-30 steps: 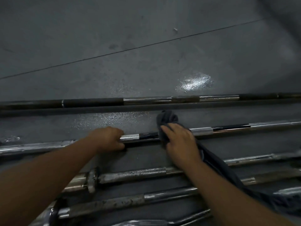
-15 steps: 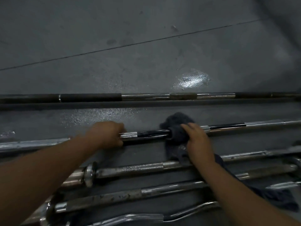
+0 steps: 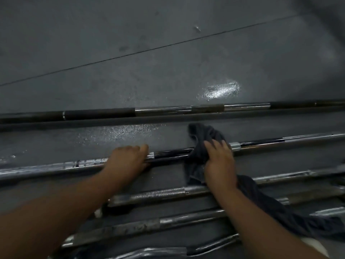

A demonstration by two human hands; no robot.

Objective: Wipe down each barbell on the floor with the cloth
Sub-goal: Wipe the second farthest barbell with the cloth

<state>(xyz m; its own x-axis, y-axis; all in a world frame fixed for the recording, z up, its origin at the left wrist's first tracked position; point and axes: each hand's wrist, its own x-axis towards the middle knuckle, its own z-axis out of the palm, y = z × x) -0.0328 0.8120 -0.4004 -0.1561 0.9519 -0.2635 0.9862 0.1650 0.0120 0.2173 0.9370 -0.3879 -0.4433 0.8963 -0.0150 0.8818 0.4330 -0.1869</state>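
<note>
Beyond the far barbell the floor lies wide and bare, and a narrower bare strip runs between it and the 2nd barbell. The left hand grips that bar's middle, and the right hand presses the cloth around it. Nearer in, several bars lie close together with slim gaps, the cloth's tail draped across them at the right.

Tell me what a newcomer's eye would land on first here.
The two bare hands at the centre draw the eye first. The right hand holds a dark cloth over a chrome barbell, while the left hand grips the same bar further left. Next comes the bright glare patch on the grey floor, just beyond the far barbell.
</note>
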